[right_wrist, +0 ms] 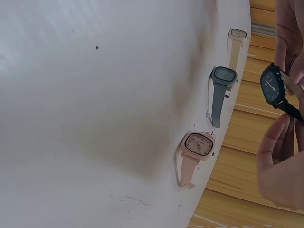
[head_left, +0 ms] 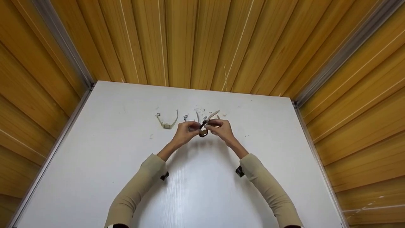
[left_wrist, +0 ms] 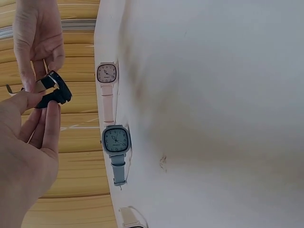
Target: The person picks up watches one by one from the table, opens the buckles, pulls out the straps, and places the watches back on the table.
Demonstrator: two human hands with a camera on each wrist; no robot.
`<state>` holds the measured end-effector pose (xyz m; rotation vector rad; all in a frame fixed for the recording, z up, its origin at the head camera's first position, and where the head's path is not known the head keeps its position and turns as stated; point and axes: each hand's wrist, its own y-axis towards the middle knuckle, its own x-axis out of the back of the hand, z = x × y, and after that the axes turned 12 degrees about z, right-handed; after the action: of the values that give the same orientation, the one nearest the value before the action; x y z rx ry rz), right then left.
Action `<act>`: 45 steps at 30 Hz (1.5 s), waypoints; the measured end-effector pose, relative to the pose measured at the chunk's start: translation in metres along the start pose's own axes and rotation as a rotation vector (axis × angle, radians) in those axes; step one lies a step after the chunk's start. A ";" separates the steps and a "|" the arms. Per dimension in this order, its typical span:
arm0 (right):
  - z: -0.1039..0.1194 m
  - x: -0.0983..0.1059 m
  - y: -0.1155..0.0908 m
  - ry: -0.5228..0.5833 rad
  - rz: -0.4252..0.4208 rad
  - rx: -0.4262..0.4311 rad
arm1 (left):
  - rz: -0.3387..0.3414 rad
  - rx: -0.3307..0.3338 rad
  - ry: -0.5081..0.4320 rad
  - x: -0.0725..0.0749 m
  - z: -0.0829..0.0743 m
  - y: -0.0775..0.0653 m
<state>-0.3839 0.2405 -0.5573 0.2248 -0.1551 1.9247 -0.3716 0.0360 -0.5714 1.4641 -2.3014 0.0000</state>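
Both hands hold a black wristwatch (head_left: 203,133) above the table, its strap bent into a loop. On one side of it, the left hand (head_left: 185,133) pinches the strap between thumb and fingers. From the other side the right hand (head_left: 223,129) grips the strap near one end. In the right wrist view the dark square dial (right_wrist: 271,88) faces outward, with light hands and numerals. Fingers cover much of the strap, so whether its buckle is fastened is hidden.
Three more watches stand in a row on the white table (head_left: 202,183): a cream one (head_left: 167,126), a blue-grey one (left_wrist: 116,140) and a pink one (left_wrist: 106,73). Ribbed yellow wood-look panels (head_left: 180,44) enclose the table. Small marks (head_left: 151,136) dot its surface.
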 end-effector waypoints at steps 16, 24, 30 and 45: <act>-0.010 -0.005 -0.001 0.024 0.076 0.067 | -0.062 0.006 -0.023 0.000 0.004 -0.002; -0.011 -0.006 -0.006 -0.030 0.083 0.048 | -0.104 0.020 -0.067 0.002 0.002 -0.001; -0.010 -0.007 -0.008 -0.024 0.084 0.057 | -0.114 0.026 -0.085 0.001 0.004 -0.002; 0.023 -0.016 -0.018 -0.133 0.031 0.174 | -0.038 0.053 -0.058 0.000 0.007 -0.002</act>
<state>-0.3598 0.2270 -0.5388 0.4695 -0.0792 1.9554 -0.3722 0.0333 -0.5778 1.5533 -2.3362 0.0074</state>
